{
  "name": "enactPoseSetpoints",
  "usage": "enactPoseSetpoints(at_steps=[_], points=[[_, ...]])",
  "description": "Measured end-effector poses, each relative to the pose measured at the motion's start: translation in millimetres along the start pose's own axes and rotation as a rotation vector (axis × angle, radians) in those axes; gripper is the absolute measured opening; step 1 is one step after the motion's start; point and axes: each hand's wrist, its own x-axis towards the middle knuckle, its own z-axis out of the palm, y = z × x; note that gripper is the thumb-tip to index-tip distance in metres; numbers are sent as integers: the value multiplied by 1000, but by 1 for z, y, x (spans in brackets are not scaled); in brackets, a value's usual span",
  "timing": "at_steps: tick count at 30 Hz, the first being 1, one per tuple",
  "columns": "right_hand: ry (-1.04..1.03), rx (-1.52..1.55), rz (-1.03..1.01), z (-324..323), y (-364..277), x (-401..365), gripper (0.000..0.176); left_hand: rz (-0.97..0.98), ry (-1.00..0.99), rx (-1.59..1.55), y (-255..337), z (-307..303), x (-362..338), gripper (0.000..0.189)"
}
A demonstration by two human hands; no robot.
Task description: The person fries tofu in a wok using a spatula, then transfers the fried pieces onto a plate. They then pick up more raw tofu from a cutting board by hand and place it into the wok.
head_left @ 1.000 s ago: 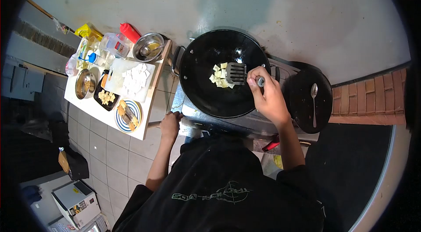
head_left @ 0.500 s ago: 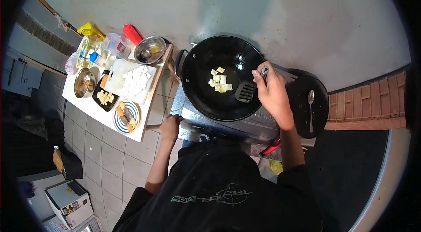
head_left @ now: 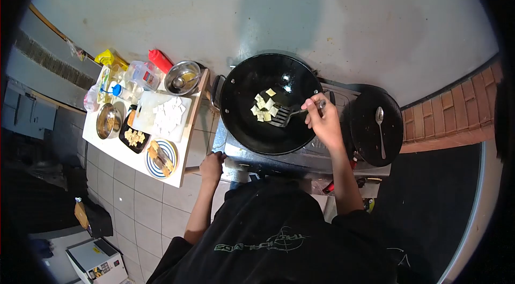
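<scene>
My right hand [head_left: 326, 126] is closed around the handle of a slotted spatula [head_left: 281, 117]. The spatula's blade lies low inside a black wok [head_left: 268, 143], touching or right beside several pale, square-cut food pieces [head_left: 260, 105] gathered left of the wok's middle. Beneath the wok is a metal stove [head_left: 236, 150]. My left hand [head_left: 213, 167] is a closed fist by the stove's front left corner; whether anything is inside it is hidden.
Left, a white table [head_left: 129, 152] carries a cutting board [head_left: 142, 117] with white pieces, a striped plate [head_left: 173, 150], a black tray [head_left: 129, 142], metal bowls [head_left: 189, 67] and a red squeeze bottle [head_left: 159, 60]. A spoon [head_left: 381, 131] rests on a dark round surface [head_left: 367, 147] at right.
My right hand has moved the spatula left, up to the food pieces, and its blade has turned. Some pieces have shifted. My left hand stays by the stove corner while the view moves slightly.
</scene>
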Motion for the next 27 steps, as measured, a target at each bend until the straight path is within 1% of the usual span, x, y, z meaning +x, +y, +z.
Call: enactPoseSetpoints(at_steps=[5, 7, 10, 13, 16, 22, 27], points=[[-45, 97, 35, 3, 14, -4, 26, 1, -2, 3, -2, 1, 1, 33], [-74, 127, 73, 4, 15, -5, 28, 5, -21, 10, 1, -3, 0, 29], [-66, 160, 79, 7, 17, -5, 30, -2, -34, 6, 1, -3, 1, 29], [-78, 140, 112, 7, 20, 0, 30, 10, -25, -9, -3, 1, 2, 28], [-55, 190, 111, 11, 20, 2, 31, 17, -40, 12, -4, 1, 3, 27], [-72, 220, 103, 14, 20, 7, 32, 3, 10, -7, 0, 0, -1, 27], [-83, 245, 116, 17, 27, 14, 32, 2, 3, -18, 2, -3, -2, 27]])
